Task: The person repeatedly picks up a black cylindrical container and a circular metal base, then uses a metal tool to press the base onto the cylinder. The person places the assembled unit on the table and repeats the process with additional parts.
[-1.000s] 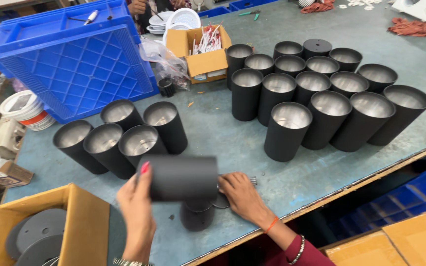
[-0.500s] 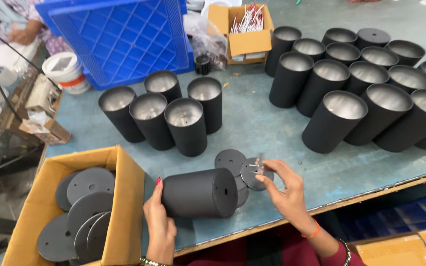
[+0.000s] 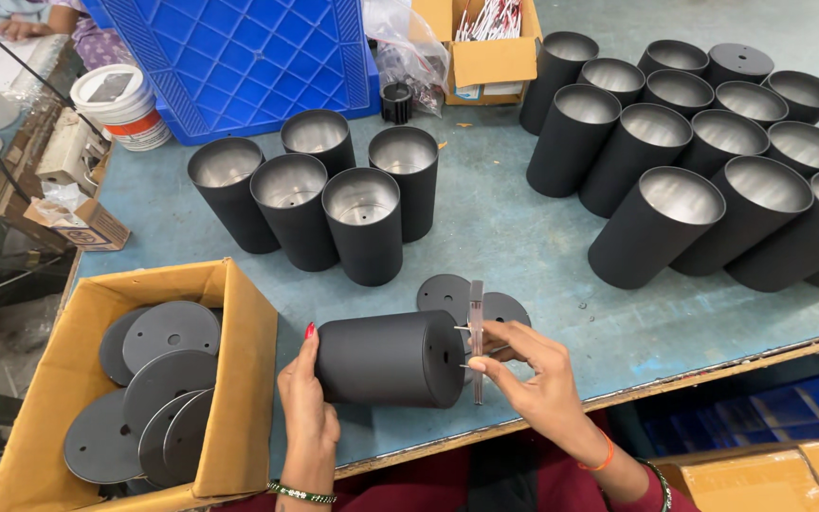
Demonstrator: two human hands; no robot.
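A black cylinder can (image 3: 389, 359) lies on its side near the front edge of the blue-grey table (image 3: 514, 228). My left hand (image 3: 303, 403) grips its left, open end. My right hand (image 3: 535, 374) holds a thin metal bracket (image 3: 476, 334) with two screws against the can's closed right end. Two black round discs (image 3: 455, 300) lie flat on the table just behind the bracket.
Several upright black cans (image 3: 334, 194) stand behind my hands, and a larger group (image 3: 713, 161) at the right. A cardboard box (image 3: 239, 379) of black discs sits at the left. Behind are a blue crate (image 3: 239, 57), a small box of parts (image 3: 490, 52) and a white tub (image 3: 118, 102).
The view has shifted right and closer. My right hand has brought the bracket from above the discs up against the can's closed end. My left hand keeps hold of the can.
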